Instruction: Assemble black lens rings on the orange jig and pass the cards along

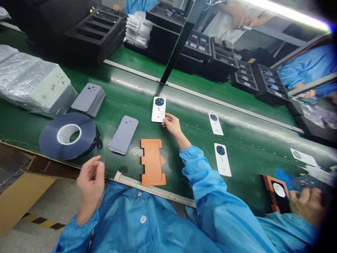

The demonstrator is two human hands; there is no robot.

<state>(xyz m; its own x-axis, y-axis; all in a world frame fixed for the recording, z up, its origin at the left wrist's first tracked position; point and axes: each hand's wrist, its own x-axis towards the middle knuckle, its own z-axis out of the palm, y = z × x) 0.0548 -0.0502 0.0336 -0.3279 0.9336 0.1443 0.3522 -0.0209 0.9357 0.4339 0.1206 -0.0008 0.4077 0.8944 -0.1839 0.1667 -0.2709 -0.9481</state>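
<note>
My right hand (172,125) reaches forward and pinches the lower right corner of a white phone back panel (158,114) with a dark round camera area. Near the bench's front edge hovers my left hand (91,179), fingers loosely curled and apart, with nothing visible in it. An orange fixture plate (152,161) with notched sides lies between my hands. To its left is a small stack of grey phone-shaped sheets (124,135) with holes at the top. Further left rests a large roll of dark blue film or tape (50,137) on a white core.
A taller grey sheet stack (86,100) and plastic-wrapped bundles (34,80) stand at the left. More white panels (222,163) lie to the right. A co-worker's hand (306,203) works at another orange fixture (270,191). Black trays (195,45) line the back behind a metal post (175,47).
</note>
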